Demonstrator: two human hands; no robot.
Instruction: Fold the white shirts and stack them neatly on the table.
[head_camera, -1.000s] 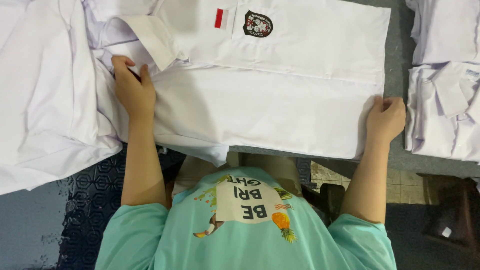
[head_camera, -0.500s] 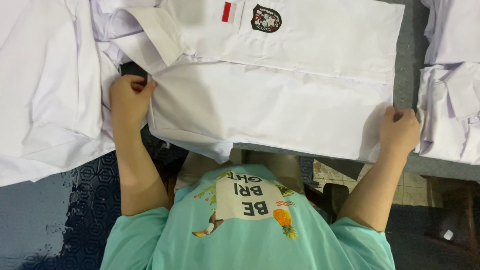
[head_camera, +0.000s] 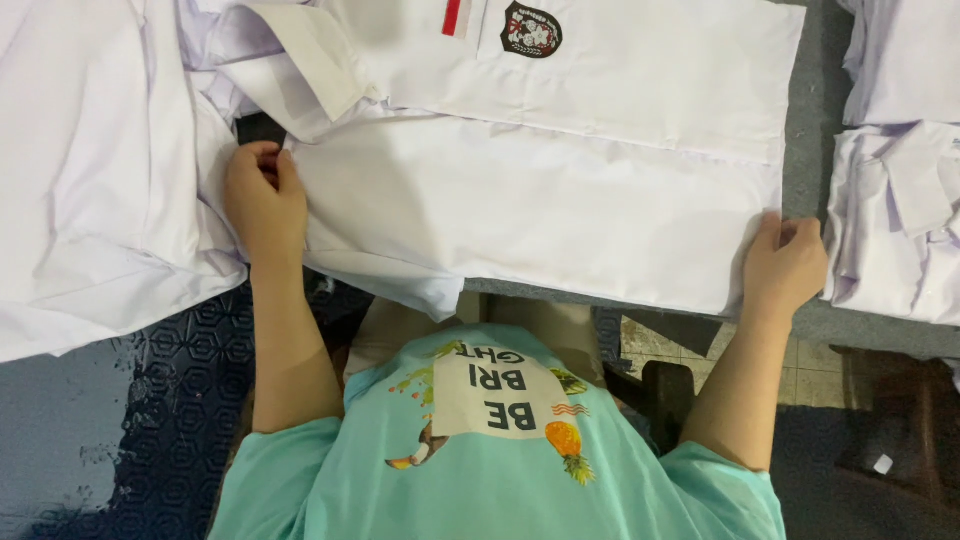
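Here the left hand and right hand each pinch an end of the folded white cotton shirt with a chest badge, lying flat on the grey worktop; uneven pulling could skew the fold or drag the loose white shirts alongside

Smooth matt white cotton-like shirt, embroidered badge, grey matt table

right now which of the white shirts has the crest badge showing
The folded white shirt held between both hands; its dark crest sits by the collar. The others show none.
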